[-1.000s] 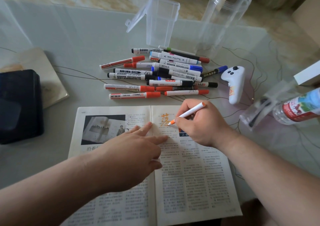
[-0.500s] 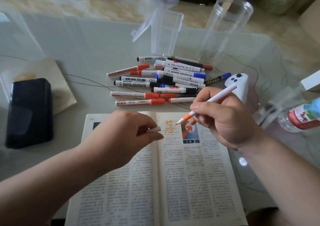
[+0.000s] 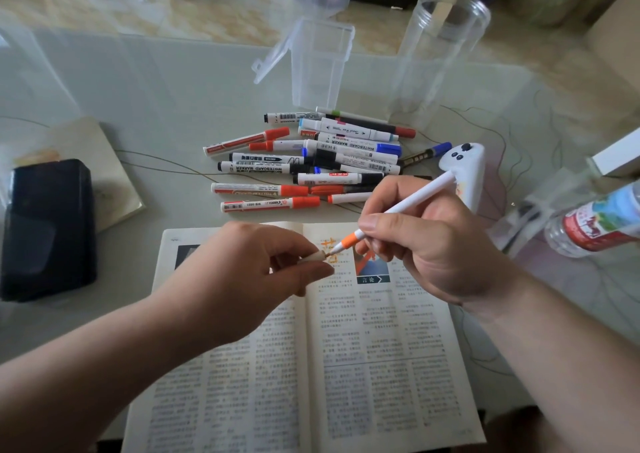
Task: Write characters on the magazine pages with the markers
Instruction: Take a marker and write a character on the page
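In the head view, the left hand (image 3: 249, 272) pinched a small white cap (image 3: 313, 256) between thumb and curled fingers above the open magazine (image 3: 381, 366). The right hand (image 3: 426, 244) gripped the orange-tipped marker (image 3: 398, 208), fingers curled round its barrel. Half a second before, tip and cap were apart; now the tip sat at the cap's mouth. A second before, the left hand lay flat on the page while the right wrote. An orange character (image 3: 328, 243) stood at the top of the right page, partly hidden. The pile of markers (image 3: 304, 165) lay on the worktop (image 3: 173, 88) just beyond the magazine, unmoved.
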`<state>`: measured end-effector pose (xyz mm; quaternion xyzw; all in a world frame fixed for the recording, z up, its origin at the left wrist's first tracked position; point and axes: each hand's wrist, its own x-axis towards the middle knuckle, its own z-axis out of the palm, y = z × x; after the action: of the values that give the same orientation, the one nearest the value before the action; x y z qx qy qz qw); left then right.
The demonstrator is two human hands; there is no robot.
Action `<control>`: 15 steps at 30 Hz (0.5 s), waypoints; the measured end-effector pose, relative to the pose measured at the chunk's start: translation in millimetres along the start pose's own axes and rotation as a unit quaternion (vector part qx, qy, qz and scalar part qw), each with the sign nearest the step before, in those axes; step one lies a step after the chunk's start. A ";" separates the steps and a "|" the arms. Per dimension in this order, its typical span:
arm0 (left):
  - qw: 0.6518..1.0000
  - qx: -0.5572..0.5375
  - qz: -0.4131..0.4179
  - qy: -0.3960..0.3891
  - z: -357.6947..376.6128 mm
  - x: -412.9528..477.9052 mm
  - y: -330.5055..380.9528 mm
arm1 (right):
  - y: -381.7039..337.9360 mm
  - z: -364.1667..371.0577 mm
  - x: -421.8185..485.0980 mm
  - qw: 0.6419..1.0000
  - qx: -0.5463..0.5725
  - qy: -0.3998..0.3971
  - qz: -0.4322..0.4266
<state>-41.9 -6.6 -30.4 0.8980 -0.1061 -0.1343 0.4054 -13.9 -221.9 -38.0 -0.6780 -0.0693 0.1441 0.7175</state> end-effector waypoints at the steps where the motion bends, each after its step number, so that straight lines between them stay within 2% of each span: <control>1: 1.000 0.002 -0.001 0.001 -0.2 -0.1 0.2 | 0.5 0.2 -0.2 1.000 -0.001 -0.002 -0.001; 7: 1.000 0.001 0.003 -0.025 -1.0 0.5 -1.3 | 0.8 0.8 -0.5 1.000 -0.008 -0.017 0.002; 15: 0.997 0.004 0.070 -0.025 -0.4 -0.6 -5.8 | 0.1 3.3 -3.8 0.999 -0.014 -0.040 0.018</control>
<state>-41.8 -2.3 -34.5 0.8862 -0.1796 -0.1274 0.4077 -18.5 -219.9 -37.5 -0.6826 -0.0881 0.1828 0.7020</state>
